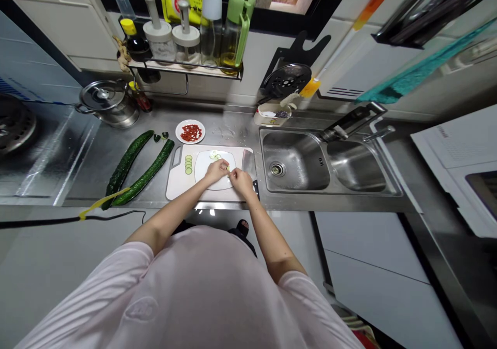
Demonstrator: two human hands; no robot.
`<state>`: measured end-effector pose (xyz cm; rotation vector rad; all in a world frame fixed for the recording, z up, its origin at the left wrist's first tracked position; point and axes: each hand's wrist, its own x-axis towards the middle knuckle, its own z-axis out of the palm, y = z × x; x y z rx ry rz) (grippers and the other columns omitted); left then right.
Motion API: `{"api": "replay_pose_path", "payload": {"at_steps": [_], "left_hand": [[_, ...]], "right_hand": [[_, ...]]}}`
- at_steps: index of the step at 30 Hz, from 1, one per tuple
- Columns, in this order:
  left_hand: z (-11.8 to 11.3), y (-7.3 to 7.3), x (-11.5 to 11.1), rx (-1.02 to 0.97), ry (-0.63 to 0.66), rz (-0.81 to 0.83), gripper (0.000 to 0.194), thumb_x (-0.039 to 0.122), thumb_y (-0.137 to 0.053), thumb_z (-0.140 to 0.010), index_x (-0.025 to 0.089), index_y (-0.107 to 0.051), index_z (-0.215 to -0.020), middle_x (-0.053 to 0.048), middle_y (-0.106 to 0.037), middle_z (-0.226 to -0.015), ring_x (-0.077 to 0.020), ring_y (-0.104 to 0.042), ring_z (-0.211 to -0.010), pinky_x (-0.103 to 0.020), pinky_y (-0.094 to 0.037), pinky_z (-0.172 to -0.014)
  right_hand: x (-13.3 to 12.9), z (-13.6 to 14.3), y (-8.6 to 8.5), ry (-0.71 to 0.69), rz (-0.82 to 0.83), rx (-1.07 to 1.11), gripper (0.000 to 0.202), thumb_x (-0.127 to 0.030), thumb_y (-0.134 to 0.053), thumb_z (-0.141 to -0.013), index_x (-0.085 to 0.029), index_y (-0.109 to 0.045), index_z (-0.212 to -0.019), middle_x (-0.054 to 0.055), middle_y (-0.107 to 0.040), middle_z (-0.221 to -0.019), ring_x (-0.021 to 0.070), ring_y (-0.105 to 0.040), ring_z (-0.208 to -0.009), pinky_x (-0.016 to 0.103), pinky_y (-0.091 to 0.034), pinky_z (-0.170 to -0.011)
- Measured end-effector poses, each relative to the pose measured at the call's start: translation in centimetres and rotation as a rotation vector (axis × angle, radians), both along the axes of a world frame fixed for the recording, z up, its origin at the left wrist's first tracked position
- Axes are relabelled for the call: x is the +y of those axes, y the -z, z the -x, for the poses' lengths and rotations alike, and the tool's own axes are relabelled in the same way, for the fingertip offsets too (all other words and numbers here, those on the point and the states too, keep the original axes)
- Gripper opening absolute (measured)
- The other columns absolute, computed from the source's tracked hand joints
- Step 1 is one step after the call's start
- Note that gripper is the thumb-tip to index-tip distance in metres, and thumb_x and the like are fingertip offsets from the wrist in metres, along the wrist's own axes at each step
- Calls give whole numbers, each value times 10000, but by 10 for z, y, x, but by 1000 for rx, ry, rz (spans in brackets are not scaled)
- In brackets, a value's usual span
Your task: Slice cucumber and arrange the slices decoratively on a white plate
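Note:
My left hand (217,171) and my right hand (239,180) meet over a white plate (202,173), fingers pinched around a small pale green cucumber piece (228,168) between them. Curved cucumber pieces (215,155) lie near the plate's far edge. The plate rests on a white cutting board (176,185). To its left, a row of overlapping cucumber slices (188,164) lies on the board. A knife (249,163) lies along the board's right side, its dark handle toward me. My right fingertips touch the piece or sit just beside it; which, I cannot tell.
Two long cucumbers (131,158) lie left of the board. Behind it stands a small plate (179,132) of chopped red pieces. A steel pot (108,103) is back left, a double sink (295,160) right, and a bottle rack (194,70) overhead.

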<state>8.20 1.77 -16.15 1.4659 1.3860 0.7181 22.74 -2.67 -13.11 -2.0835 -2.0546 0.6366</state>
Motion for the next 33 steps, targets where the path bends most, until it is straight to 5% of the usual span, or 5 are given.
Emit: {"api": "replay_pose_path", "payload": {"at_steps": [8, 33], "left_hand": [[4, -19, -2, 403, 113, -176, 233, 199, -620, -739, 201, -665, -968, -35, -665, -768, -193, -600, -745, -289, -427, -711], [5, -13, 0, 547, 129, -263, 254, 267, -553, -850, 220, -699, -1053, -101, -619, -1014, -246, -549, -978, -330, -426, -804]], "right_hand": [[-5, 8, -7, -26, 9, -129, 308, -362, -386, -960, -197, -595, -1115, 87, -674, -996, 194, -609, -867, 250, -352, -698], [-8, 21, -7, -136, 20, -273, 359, -392, -333, -983, -222, -560, -1204, 103, -673, -987, 198, -606, -889, 261, -356, -726]]}}
